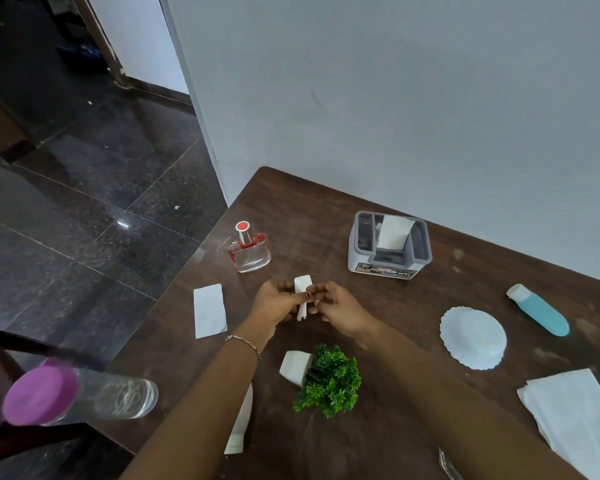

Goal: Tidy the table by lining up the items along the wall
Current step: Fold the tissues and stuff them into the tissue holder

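- Head view: your left hand [274, 301] and right hand [336, 306] meet above the brown wooden table [413, 306], fingers pinched narrow on one small folded white paper slip [302, 296].
- The slip stands nearly upright between both hands, well short of the pale wall [395, 98].
- Glass perfume bottle [249, 251], red-capped, sits beyond your left hand.
- Grey plastic holder [388, 245] stands near the wall.
- Leafy green plant [328, 381] lies tipped over in its white pot.
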### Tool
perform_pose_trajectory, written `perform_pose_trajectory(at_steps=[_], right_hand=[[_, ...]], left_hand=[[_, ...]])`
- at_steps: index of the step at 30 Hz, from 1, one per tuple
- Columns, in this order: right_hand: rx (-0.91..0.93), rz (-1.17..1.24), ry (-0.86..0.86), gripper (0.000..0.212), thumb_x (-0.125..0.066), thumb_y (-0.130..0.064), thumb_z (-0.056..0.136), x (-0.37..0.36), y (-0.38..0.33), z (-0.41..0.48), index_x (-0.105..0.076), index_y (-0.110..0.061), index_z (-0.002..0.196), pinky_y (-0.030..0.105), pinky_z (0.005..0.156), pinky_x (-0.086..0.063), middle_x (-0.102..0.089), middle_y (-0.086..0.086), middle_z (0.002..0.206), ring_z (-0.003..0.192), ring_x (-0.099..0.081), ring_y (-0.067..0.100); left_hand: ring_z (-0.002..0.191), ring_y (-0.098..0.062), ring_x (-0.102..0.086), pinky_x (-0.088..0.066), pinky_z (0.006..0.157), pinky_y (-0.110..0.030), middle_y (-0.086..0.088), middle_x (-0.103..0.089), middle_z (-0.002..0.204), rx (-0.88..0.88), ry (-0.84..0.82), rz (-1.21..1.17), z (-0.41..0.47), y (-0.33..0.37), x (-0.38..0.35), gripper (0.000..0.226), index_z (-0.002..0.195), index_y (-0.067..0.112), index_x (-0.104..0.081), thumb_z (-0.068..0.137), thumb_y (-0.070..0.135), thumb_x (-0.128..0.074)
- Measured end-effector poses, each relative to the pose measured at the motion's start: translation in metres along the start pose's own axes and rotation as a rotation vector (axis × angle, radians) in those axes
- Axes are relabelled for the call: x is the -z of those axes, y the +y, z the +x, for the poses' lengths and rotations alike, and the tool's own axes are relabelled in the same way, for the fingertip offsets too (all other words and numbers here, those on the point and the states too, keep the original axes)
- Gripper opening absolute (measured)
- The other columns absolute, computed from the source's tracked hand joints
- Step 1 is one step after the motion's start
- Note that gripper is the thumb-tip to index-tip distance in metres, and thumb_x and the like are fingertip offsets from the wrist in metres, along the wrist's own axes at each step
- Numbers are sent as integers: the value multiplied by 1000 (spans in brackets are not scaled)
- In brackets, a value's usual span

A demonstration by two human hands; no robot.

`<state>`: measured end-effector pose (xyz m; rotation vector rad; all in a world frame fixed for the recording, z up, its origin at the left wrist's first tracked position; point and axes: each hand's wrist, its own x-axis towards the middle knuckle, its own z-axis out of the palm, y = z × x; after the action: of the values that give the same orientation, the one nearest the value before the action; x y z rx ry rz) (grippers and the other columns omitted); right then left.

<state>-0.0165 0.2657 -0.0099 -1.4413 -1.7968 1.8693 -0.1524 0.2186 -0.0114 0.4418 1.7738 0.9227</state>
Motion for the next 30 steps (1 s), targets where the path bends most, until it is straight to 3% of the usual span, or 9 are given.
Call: perform_pose_trajectory(at_steps=[5,7,11,13,17,21,24,27,30], right_hand=[[51,113,101,31,-43,9,91,7,-8,-11,-61,-15,100,8,57,-45,-65,-1,88,76,-62,6],[61,170,141,30,-46,7,91,13,-11,-16,-62,-18,92,9,58,-48,-66,-1,87,75,-62,5],[108,260,183,22,-56,0,87,28,-13,-26,-66,-13,102,21,76,-53,-69,4,98,89,-65,12],[134,307,232,25,-64,-3,86,39,-14,-32,-60,-14,107,22,81,-52,-67,1,104,99,-63,12],[161,310,220,44,-72,-6,82,71,-23,-44,-50,-16,119,15,72,-53,-69,-3,101,95,-65,6],[202,150,287,30,-71,-6,83,104,-29,-51,-62,-9,111,24,85,-55,-71,6,102,96,-67,16],[238,57,364,16,-68,-6,85,126,-34,-49,-68,-6,101,19,76,-54,-70,6,91,83,-65,16],[253,-37,460,13,-70,-10,84,143,-41,-42,-69,-4,96,31,79,-54,-70,8,88,80,-65,19],[265,-99,500,6,-70,-13,84,155,-47,-32,-69,-11,90,25,73,-49,-68,0,83,77,-62,14]], left_hand=[[45,0,-56,-48,53,-19,5,-62,58,26,-100,-180,-6,8,-4,25,102,10,-66,82,23,-72],[45,-3,-53,-49,49,-19,2,-59,58,36,-141,-282,-9,13,-7,24,96,9,-66,82,27,-72],[51,-5,-54,-52,48,-18,-2,-59,68,-1,-210,-366,-20,28,-18,16,91,10,-62,88,25,-65],[55,-8,-54,-52,48,-18,-4,-59,70,-39,-224,-320,-25,38,-25,16,92,10,-61,89,25,-64],[55,-7,-48,-49,50,-18,1,-54,68,-139,-247,-156,-32,61,-43,16,92,12,-62,87,27,-67],[54,-7,-46,-43,49,-18,3,-58,70,-261,-280,-62,-38,88,-66,17,94,11,-63,85,24,-69],[63,-11,-50,-39,48,-20,-4,-62,80,-366,-297,39,-35,108,-79,19,91,12,-63,82,25,-73],[66,-14,-56,-41,46,-20,-5,-64,83,-481,-260,176,-25,126,-87,24,87,12,-60,78,28,-76],[69,-19,-60,-49,52,-25,-11,-66,85,-580,-208,274,-11,141,-93,29,84,8,-59,74,27,-80]])
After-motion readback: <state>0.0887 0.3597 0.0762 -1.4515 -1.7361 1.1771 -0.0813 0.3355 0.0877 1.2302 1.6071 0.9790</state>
